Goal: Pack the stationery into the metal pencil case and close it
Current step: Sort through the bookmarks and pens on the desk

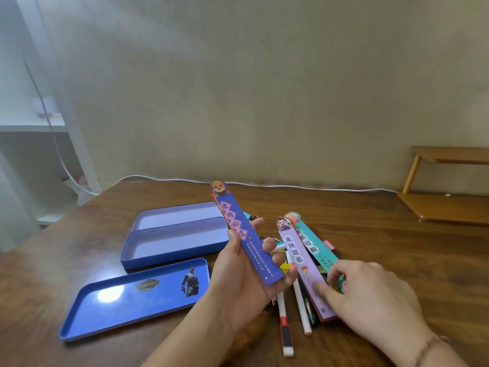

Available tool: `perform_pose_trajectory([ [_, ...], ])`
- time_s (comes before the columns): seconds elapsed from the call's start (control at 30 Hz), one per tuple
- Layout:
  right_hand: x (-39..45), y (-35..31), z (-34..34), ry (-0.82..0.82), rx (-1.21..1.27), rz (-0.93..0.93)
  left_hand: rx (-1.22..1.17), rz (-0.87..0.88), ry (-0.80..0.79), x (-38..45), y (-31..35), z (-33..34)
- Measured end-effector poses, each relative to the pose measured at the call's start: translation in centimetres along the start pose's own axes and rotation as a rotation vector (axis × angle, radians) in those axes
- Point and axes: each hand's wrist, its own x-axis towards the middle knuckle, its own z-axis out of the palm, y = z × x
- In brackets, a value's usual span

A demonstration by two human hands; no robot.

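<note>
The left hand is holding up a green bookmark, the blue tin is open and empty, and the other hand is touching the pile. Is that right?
Almost. In the head view, the bookmark held up by the left hand is dark purple, not green. The blue tin is open and empty, and the right hand is touching the pile.

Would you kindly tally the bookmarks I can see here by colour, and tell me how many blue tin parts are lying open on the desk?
Dark purple bookmark: 1
Lilac bookmark: 1
Teal bookmark: 1
Blue tin parts: 3
Total: 6
</note>
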Motion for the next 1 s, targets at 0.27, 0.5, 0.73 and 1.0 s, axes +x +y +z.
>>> perform_pose_trajectory([
  [0.27, 0.2, -0.5, 1.1, -0.068, 0.002, 0.005, 0.09, 0.008, -0.007, -0.1, 0.3, -0.2],
  [0.5, 0.8, 0.8, 1.1, 0.041, 0.302, 0.033, 0.141, -0.003, 0.032, 0.3, 0.1, -0.4],
  [0.73, 1.2, 1.9, 0.9, 0.098, 0.464, -0.005, 0.18, -0.001, 0.069, 0.2, 0.2, -0.3],
  [1.0, -0.7, -0.8, 0.0, -0.154, 1.275, -0.048, 0.274, -0.123, -0.045, 0.0, -1.0, 0.3],
])
